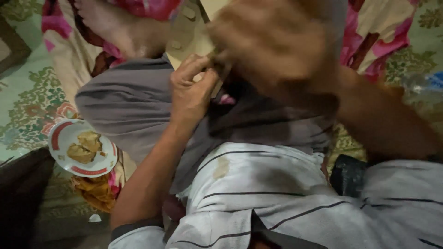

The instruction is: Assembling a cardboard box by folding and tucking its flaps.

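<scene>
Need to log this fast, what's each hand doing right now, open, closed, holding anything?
Left hand: fingers curled, pinching a small thin piece against the tan flat piece.
Right hand: motion-blurred, looks closed; what it holds cannot be told.

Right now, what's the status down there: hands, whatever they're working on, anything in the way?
Left hand pinching tan flat piece over the lap. Right hand blurred, on the same piece; grip unclear. Red-rimmed plate off to the side, apart.
</scene>
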